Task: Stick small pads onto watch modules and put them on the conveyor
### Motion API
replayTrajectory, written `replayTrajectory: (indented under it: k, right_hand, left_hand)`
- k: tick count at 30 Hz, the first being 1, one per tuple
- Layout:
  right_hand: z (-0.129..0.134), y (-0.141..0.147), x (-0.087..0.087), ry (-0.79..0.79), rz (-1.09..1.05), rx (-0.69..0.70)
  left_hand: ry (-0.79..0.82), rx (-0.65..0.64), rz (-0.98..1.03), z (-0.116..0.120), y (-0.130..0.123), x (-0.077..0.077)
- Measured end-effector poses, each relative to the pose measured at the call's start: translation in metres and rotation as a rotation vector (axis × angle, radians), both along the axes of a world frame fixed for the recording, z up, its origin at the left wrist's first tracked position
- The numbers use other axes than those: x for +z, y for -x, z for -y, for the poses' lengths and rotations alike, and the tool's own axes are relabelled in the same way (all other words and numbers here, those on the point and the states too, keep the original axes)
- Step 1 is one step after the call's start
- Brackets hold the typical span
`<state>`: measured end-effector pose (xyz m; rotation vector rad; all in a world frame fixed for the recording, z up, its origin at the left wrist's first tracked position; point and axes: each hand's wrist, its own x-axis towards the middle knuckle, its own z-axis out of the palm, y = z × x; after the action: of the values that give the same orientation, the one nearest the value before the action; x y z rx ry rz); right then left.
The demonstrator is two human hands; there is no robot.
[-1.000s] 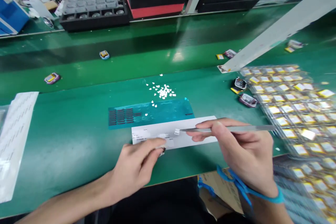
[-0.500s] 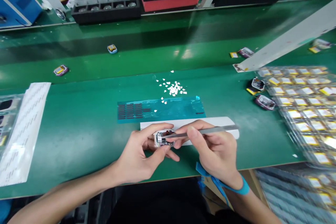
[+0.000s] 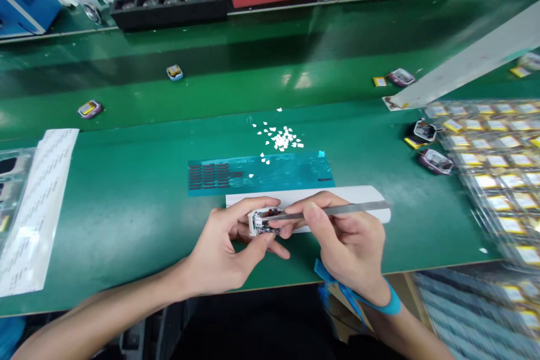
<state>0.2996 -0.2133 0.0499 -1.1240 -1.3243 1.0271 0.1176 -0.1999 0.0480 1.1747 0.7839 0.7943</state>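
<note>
Above the near side of the surface point(image 3: 126, 180) — small open-backed device point(image 3: 258, 223) gripped by its rim in the left fingers point(image 3: 252, 253), metal tweezers point(image 3: 350, 209) pinched in the right fingers point(image 3: 319, 225). Likely light and stiff, fragile inside — best held by the casing.

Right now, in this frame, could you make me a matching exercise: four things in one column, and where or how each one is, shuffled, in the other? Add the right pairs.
Things
1. Tweezers
2. Open-cased device
3. Blue sheet
4. Small white pieces

Place or state
A. Mostly clustered on the green bench
B. In the left hand, inner parts showing
C. Flat, with rows of dark strips at its left end
D. In the right hand

Pairs
1-D, 2-B, 3-C, 4-A
</note>
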Motion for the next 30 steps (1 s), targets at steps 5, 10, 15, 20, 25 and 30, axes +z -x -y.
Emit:
replayTrajectory:
  k: [5, 10, 15, 20, 25, 30]
  right_hand:
    - [-0.001, -0.001, 0.002, 0.006, 0.022, -0.008]
    - [0.0, -0.002, 0.001, 0.018, 0.031, -0.002]
    - [0.0, -0.001, -0.001, 0.007, 0.038, -0.009]
    - [0.002, 0.0, -0.002, -0.003, 0.013, -0.007]
    - [0.005, -0.001, -0.006, -0.03, 0.042, -0.019]
    - [0.006, -0.004, -0.009, -0.07, 0.134, -0.019]
  left_hand:
    - [-0.004, -0.006, -0.02, 0.0, 0.0, 0.001]
    - [-0.02, -0.021, -0.058, 0.0, 0.0, 0.0]
    - [-0.03, -0.018, -0.062, -0.001, -0.001, -0.001]
    - [-0.024, -0.013, -0.038, 0.001, 0.0, -0.001]
    - [-0.007, 0.003, -0.036, 0.001, -0.001, 0.0]
    - [-0.001, 0.011, -0.029, 0.001, 0.0, 0.0]
